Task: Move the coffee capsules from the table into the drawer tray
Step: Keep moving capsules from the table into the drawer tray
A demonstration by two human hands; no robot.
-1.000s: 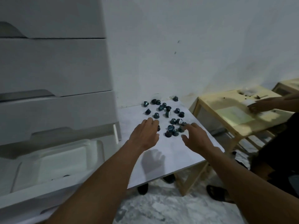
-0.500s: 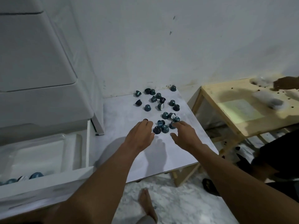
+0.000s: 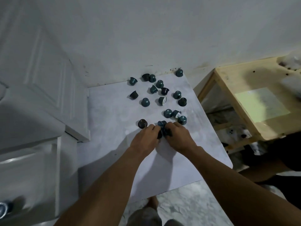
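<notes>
Several teal and dark coffee capsules [image 3: 167, 113] lie scattered over the far half of the white table [image 3: 114, 115]. My left hand [image 3: 145, 141] and my right hand [image 3: 178, 138] meet at the near edge of the group, fingers curled round a small cluster of capsules [image 3: 162, 126] between them. One dark capsule [image 3: 142, 123] stands just left of my left fingertips. The open drawer tray [image 3: 32, 176] sits at the lower left, with a capsule [image 3: 4, 208] visible at its near corner.
A white drawer cabinet [image 3: 32, 79] rises on the left beside the table. A wooden side table [image 3: 254, 101] stands to the right. A white wall runs behind. My feet show on the marbled floor [image 3: 187, 206] below the table's front edge.
Both hands have come together and closed on the nearest capsules, where before they were spread open over the table. The camera has tilted down and moved closer to the table.
</notes>
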